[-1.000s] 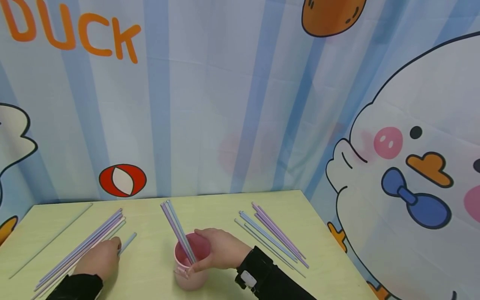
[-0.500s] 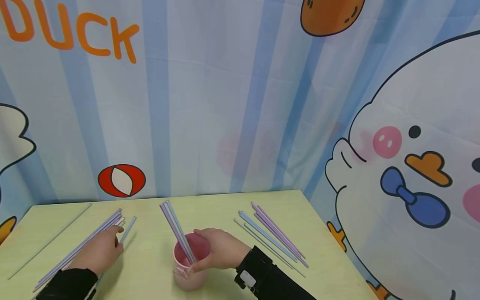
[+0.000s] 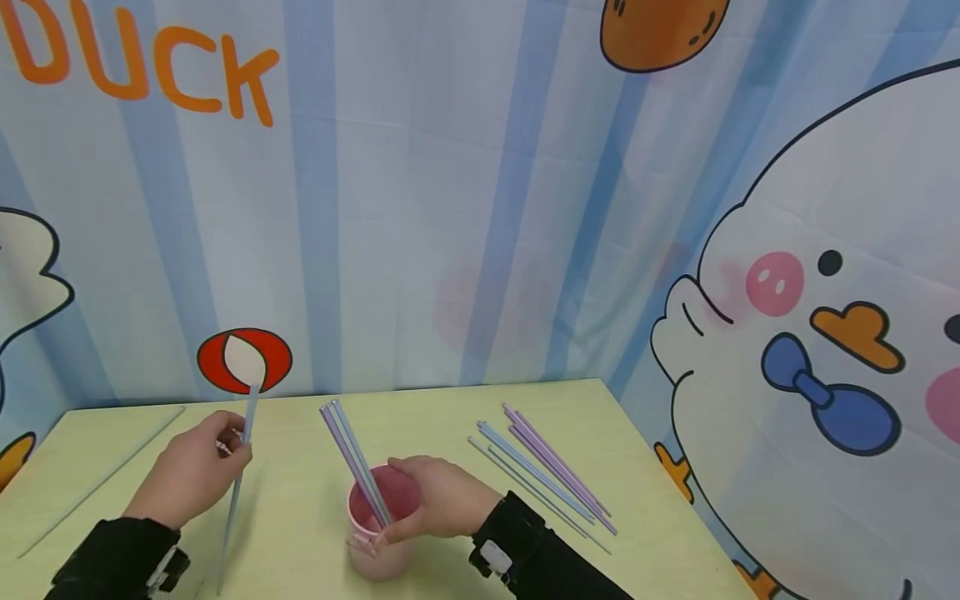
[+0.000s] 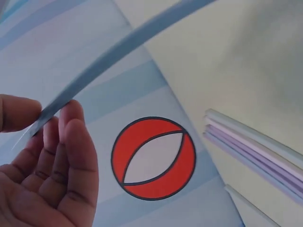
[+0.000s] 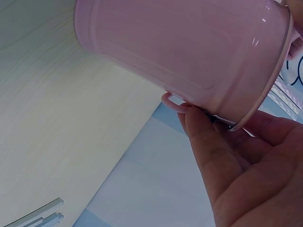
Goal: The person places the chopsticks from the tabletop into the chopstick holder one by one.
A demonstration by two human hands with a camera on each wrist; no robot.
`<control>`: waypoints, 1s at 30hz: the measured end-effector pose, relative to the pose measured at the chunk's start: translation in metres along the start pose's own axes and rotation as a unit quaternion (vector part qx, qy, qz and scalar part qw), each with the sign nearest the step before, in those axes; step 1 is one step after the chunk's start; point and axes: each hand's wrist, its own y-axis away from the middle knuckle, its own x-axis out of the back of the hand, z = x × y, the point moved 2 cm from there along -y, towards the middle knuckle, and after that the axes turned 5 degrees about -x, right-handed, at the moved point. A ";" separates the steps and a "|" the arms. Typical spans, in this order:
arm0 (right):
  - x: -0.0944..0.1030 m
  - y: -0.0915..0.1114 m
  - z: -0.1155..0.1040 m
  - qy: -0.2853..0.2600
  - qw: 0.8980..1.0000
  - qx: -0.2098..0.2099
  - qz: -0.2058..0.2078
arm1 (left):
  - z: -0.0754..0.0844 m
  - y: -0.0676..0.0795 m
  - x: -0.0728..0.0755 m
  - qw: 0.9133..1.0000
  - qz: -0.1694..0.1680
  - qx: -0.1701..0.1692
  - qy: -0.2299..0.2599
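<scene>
My left hand (image 3: 191,467) pinches a thin light-blue stick (image 3: 233,504) between thumb and fingers. The stick slants upward, its top near the table's far edge in the head view. My right hand (image 3: 442,498) grips the rim of a pink cup (image 3: 381,565), near its small handle (image 3: 362,546). Several purple and light-blue sticks (image 3: 351,454) lean in that cup, tops tilted left. In the left wrist view, a bundle of pale and purple sticks (image 4: 251,146) lies on the table; the left hand and arm mostly hide it from the head view.
Right of the cup lie several blue and purple sticks (image 3: 551,475) on the light wooden table (image 3: 442,417). A lone pale stick (image 3: 101,483) rests at the table's left side. Behind stands a striped curtain (image 3: 420,208) with cartoon prints.
My left hand has risen and moved toward the table's far side, lifting the light-blue stick from flat to slanted upward. The right hand stays on the cup.
</scene>
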 end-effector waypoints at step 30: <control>0.001 0.000 -0.002 -0.001 1.000 -0.011 -0.002 | 0.090 0.005 0.027 0.960 0.215 -0.085 0.158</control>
